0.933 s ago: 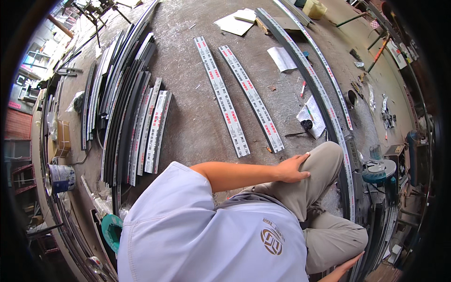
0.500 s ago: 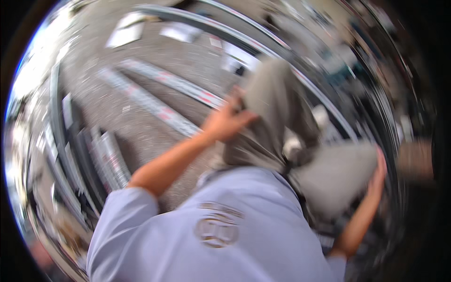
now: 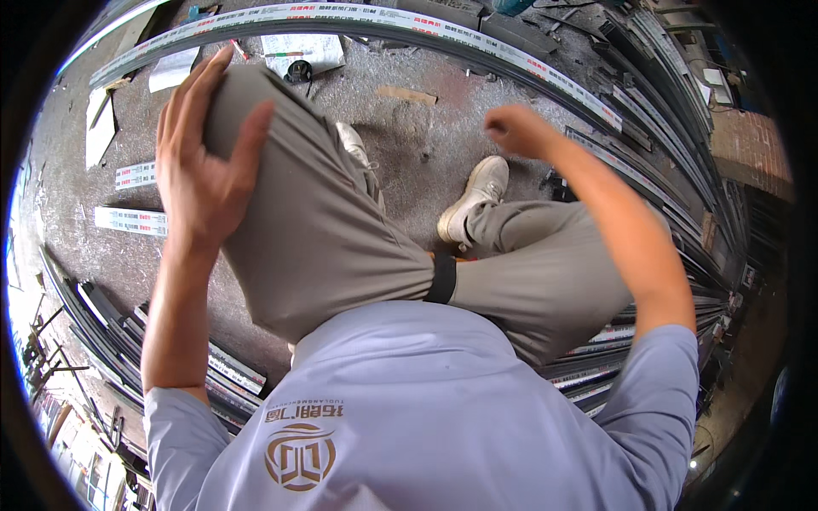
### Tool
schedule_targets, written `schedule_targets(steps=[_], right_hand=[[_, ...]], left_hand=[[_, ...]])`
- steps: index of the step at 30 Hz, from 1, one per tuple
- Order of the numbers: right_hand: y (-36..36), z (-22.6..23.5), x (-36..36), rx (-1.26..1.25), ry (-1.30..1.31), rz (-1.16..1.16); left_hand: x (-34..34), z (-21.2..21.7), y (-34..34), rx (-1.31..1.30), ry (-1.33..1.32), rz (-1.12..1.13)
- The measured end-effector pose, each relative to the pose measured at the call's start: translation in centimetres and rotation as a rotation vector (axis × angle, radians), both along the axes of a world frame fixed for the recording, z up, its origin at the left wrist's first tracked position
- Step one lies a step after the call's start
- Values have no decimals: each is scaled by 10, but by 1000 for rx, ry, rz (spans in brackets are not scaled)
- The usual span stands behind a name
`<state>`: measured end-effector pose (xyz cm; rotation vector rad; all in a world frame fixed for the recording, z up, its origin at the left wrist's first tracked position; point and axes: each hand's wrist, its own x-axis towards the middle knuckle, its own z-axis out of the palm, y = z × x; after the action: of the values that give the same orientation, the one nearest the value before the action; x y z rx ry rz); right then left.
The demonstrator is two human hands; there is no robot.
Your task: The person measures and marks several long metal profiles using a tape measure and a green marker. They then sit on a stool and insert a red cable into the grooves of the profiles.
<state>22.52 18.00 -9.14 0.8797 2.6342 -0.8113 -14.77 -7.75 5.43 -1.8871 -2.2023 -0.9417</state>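
My left hand rests on my raised left knee, its fingers stretched out and the thumb apart, holding nothing. Above the floor at the right, my right hand hangs in the air with its fingers curled in; I see nothing in it. Grey-brown trousers cover my bent, spread legs. Between them show two pale shoes on the floor. Beyond my feet lies a long metal profile with a printed white film; my right hand is apart from it.
Paper sheets and a small round black object lie ahead of my left knee. A thin wooden strip is on the floor. Shorter film-covered profiles lie left. Stacked dark profiles line the right side; more lie lower left.
The view has swung round and steadied from a blur. My right hand has left my right knee and lifted forward, its fingers now curled. My left hand stays on the left leg.
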Motion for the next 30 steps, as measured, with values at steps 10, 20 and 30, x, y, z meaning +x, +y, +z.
schedule_targets(steps=[10, 20, 30], right_hand=[[-65, -264, -61, 102, -115, 269], [-58, -194, -90, 68, 259, 263], [208, 190, -59, 1040, 757, -423]], left_hand=[[-18, -10, 29, -30, -263, -20], [1, 4, 65, -97, -130, 46], [0, -1, 48, 0, -183, 2]])
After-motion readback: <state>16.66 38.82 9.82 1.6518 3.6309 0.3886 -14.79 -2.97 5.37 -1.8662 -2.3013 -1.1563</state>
